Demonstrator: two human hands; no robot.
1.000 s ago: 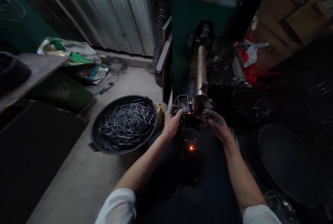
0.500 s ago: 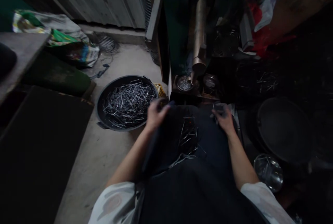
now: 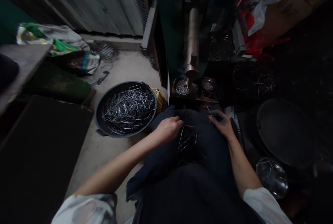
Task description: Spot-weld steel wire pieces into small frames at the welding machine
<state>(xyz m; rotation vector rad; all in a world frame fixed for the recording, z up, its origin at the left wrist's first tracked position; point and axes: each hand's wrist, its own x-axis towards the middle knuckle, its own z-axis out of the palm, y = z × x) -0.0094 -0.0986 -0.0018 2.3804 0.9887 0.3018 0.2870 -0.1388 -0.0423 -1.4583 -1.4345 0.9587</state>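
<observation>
Thin metal rods (image 3: pixel 186 139) lie in the dark cloth of my lap. Above their left edge is my left hand (image 3: pixel 170 127), its fingers curled together; whatever they hold, if anything, is hidden. My right hand (image 3: pixel 220 121) is over the right thigh, thumb and fingers pinched near a thin metal piece (image 3: pixel 208 109). Left of my knees, a dark round basin (image 3: pixel 99 121) on the floor holds a heap of thin metal pieces (image 3: pixel 130 108). In front of my knees stands a machine with a metal cylinder (image 3: pixel 192 40) above a small dish of tiny bits (image 3: pixel 183 88).
A yellow basket (image 3: pixel 159 97) is tucked beside the basin. At the right are a dark round lid or container (image 3: pixel 283 130) and a shiny metal bowl (image 3: pixel 272 177). A dark panel (image 3: pixel 44 147) fills the left side. Plastic sacks (image 3: pixel 70 49) lie behind it.
My left hand has moved right from beside the basin to over my lap, and its fingers have closed. My right hand has shifted slightly left. The view has tilted a little.
</observation>
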